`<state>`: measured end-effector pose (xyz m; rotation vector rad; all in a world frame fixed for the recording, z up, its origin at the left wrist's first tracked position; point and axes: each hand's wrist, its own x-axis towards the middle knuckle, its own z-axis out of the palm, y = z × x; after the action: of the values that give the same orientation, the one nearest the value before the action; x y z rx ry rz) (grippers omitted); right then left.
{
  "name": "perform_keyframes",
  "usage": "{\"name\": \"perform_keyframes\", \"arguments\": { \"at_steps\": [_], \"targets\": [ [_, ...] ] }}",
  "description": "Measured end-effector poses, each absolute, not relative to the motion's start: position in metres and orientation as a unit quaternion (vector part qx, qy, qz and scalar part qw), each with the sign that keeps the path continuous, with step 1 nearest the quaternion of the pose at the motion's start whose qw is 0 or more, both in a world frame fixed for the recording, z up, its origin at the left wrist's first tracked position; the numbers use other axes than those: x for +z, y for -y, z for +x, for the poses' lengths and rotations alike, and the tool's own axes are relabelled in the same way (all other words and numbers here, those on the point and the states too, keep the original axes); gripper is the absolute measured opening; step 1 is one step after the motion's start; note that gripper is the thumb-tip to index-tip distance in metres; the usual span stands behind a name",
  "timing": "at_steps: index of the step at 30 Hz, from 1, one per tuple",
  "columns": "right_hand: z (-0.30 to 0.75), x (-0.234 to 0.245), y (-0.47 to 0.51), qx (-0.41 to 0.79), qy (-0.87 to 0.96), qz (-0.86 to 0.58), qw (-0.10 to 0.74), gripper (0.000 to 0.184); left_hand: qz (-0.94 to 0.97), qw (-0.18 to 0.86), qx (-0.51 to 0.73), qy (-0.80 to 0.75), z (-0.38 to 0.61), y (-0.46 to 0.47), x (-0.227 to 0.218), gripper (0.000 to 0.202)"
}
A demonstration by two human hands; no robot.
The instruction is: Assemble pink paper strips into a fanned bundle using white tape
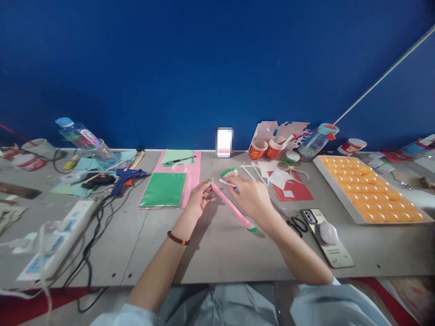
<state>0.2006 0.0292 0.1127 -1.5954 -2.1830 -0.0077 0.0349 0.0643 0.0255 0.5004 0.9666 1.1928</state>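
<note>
My left hand pinches the upper end of a long pink paper strip, close to a small green bit at its tip. The strip slants down to the right and ends in a green fringed piece near the table surface. Above the strip, my right hand is closed with its fingers curled, and a thin white strip sticks out from its fingertips. Just beyond those fingers lies a green fringed paper piece with a pale edge; whether the hand touches it I cannot tell.
Green paper packs lie on pink sheets at left, near a blue glue gun and a power strip. At right are red paper cups, paper scraps, black scissors, a phone and a tray of orange balls.
</note>
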Motion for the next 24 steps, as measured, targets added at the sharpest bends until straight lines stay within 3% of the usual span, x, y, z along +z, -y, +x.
{"name": "perform_keyframes", "arguments": {
  "at_steps": [4,7,14,24],
  "targets": [
    [0.194,0.113,-0.027,-0.020,0.789,-0.583,0.192,0.021,0.252,0.651,0.563,-0.442,0.038,-0.064,0.023,0.030],
    [0.189,0.106,-0.027,-0.043,0.794,-0.575,0.194,0.020,0.262,0.630,0.589,-0.433,0.040,-0.062,0.025,0.038],
    [0.184,0.081,-0.040,-0.136,0.801,-0.509,0.286,0.025,0.312,0.612,0.593,-0.420,0.041,-0.058,0.030,0.030],
    [0.203,0.085,-0.048,-0.088,0.837,-0.420,0.339,0.025,0.369,0.603,0.591,-0.388,0.041,-0.056,0.035,0.033]
  ]
}}
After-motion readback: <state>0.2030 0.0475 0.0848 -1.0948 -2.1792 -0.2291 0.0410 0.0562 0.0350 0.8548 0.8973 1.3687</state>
